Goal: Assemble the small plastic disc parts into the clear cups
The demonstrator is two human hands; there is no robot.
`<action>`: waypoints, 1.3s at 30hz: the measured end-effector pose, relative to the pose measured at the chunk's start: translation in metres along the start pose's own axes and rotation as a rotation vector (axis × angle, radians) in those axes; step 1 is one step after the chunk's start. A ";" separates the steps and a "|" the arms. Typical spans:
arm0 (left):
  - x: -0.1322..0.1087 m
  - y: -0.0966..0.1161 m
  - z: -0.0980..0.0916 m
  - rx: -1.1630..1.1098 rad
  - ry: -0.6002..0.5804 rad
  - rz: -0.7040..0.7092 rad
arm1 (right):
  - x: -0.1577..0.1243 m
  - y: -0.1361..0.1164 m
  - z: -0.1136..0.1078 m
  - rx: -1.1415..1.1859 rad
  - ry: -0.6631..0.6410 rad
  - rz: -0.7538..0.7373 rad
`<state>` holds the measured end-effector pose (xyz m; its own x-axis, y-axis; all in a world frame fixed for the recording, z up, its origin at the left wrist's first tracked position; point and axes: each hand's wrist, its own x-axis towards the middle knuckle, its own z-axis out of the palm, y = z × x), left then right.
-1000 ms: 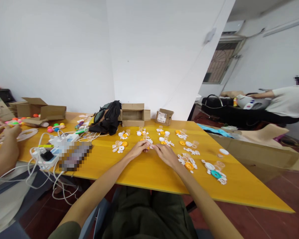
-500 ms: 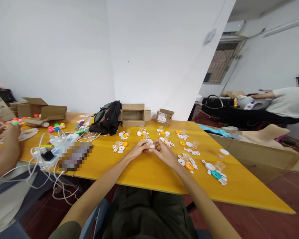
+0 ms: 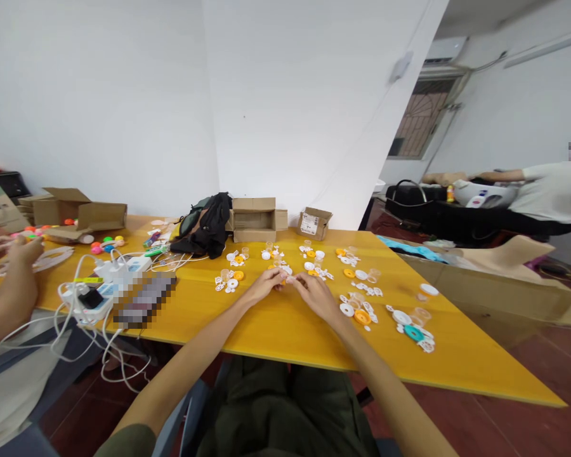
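My left hand (image 3: 266,284) and my right hand (image 3: 313,292) meet above the near middle of the table. Both are closed, their fingertips pinching a small whitish plastic part (image 3: 290,279). A trace of orange shows by the left fingertips, but the part's exact shape is mostly covered. Just beyond my hands lie loose white and orange plastic pieces. To the right of my right hand is a group with an orange ring (image 3: 362,317) and a white disc (image 3: 347,310). Farther right lies a teal ring (image 3: 413,334) beside a clear plastic cup (image 3: 422,315).
On the yellow table (image 3: 285,343) stand an open cardboard box (image 3: 254,220), a smaller box (image 3: 315,224) and a black bag (image 3: 204,225). Left of me are a power strip (image 3: 95,304) with cables, a phone (image 3: 145,299) and a co-worker's hands (image 3: 23,254). A white-lidded cup (image 3: 428,291) stands at right.
My right hand's fingers have closed in from a wider spread, and its fingertips now meet the small part beside my left fingertips. My left hand has hardly moved.
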<state>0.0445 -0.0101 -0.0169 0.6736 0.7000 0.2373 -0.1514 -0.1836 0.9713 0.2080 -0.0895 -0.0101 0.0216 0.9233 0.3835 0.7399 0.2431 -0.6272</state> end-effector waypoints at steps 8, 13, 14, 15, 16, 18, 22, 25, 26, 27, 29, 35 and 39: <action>0.000 0.000 -0.001 -0.005 -0.003 -0.004 | 0.000 0.003 0.002 -0.035 0.031 0.004; 0.000 0.001 0.000 -0.015 -0.009 0.000 | 0.000 0.002 0.002 -0.018 0.061 0.000; 0.000 0.001 0.000 -0.014 -0.009 0.000 | 0.000 0.002 0.002 -0.020 0.056 -0.004; 0.000 0.000 -0.001 -0.009 -0.009 -0.002 | 0.000 0.001 0.001 -0.026 0.043 0.001; 0.000 0.000 -0.001 -0.001 -0.013 -0.006 | 0.000 0.001 0.001 -0.030 0.028 0.014; 0.001 -0.002 -0.002 0.011 -0.019 -0.012 | 0.001 0.000 0.000 -0.024 0.021 0.043; 0.002 -0.005 -0.003 0.012 -0.005 -0.005 | 0.000 -0.001 0.004 0.038 0.052 -0.009; 0.001 -0.006 -0.003 0.002 0.021 -0.001 | -0.001 0.001 0.012 0.090 0.068 -0.085; 0.001 -0.006 -0.003 0.000 0.026 -0.004 | -0.001 0.002 0.015 0.107 0.083 -0.104; 0.000 -0.006 -0.003 0.000 0.030 -0.006 | 0.000 0.003 0.018 0.122 0.102 -0.117; 0.000 -0.006 -0.002 0.010 0.026 -0.012 | 0.001 0.006 0.023 0.146 0.142 -0.128; 0.001 -0.004 -0.003 0.036 0.021 -0.013 | 0.001 0.013 0.029 0.214 0.232 -0.105; 0.002 -0.005 -0.003 0.043 0.014 0.011 | 0.000 0.009 0.028 0.241 0.228 -0.083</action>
<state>0.0445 -0.0059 -0.0218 0.6619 0.7073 0.2481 -0.1270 -0.2204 0.9671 0.1961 -0.0784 -0.0349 0.1380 0.8137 0.5647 0.5662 0.4030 -0.7191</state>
